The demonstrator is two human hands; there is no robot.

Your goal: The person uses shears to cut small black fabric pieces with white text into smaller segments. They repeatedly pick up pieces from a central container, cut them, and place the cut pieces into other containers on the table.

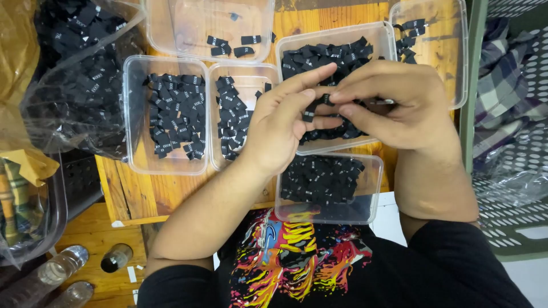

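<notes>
My left hand [283, 122] and my right hand [394, 102] meet above a clear plastic tub [388, 35] heaped with small black fabric labels. Between the fingertips of both hands are a few small black labels [319, 105]; my left palm cradles them while my right thumb and fingers pinch one. Right below my hands, at the wooden table's near edge, lies another clear tub [374, 194] filled with black labels.
More clear tubs of black labels stand on the wooden table [142, 194]: two to the left [134, 114] [251, 74], two nearly empty at the back [188, 28] [451, 57]. A clear bag of labels [80, 80] lies far left. Bottles [57, 271] sit below left; a perforated green surface [514, 222] is on the right.
</notes>
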